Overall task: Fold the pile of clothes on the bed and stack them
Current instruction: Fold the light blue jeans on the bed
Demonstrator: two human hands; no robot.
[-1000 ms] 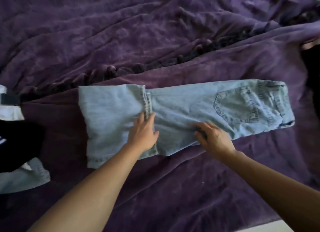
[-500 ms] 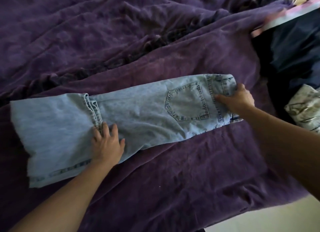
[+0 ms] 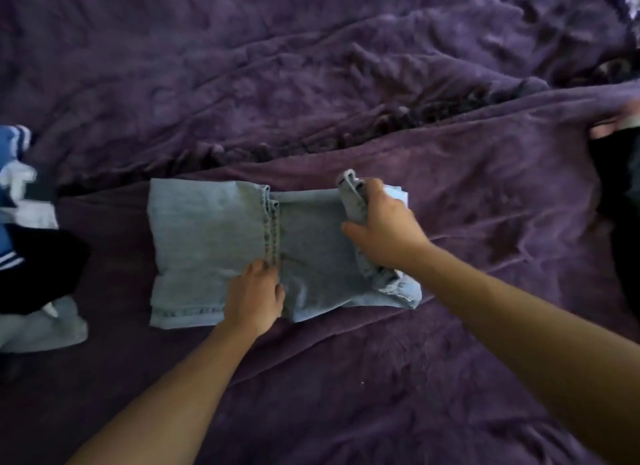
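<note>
Light blue jeans (image 3: 207,242) lie partly folded on the purple bedspread (image 3: 346,83) in the middle of the view. My left hand (image 3: 254,296) presses flat on the jeans by the hem seam near their front edge. My right hand (image 3: 384,234) grips the waistband end, lifted and doubled back over the legs toward the left. The back pocket is hidden under the fold.
A heap of clothes (image 3: 31,256), blue, white and black, sits at the left edge of the bed. A dark garment (image 3: 620,201) lies at the right edge. The bedspread is rumpled, with a ridge running across behind the jeans.
My right hand went to the waistband end, took hold of it and carried it leftward over the legs. My left hand stayed pressed on the seam. The camera swung right, then back left.
</note>
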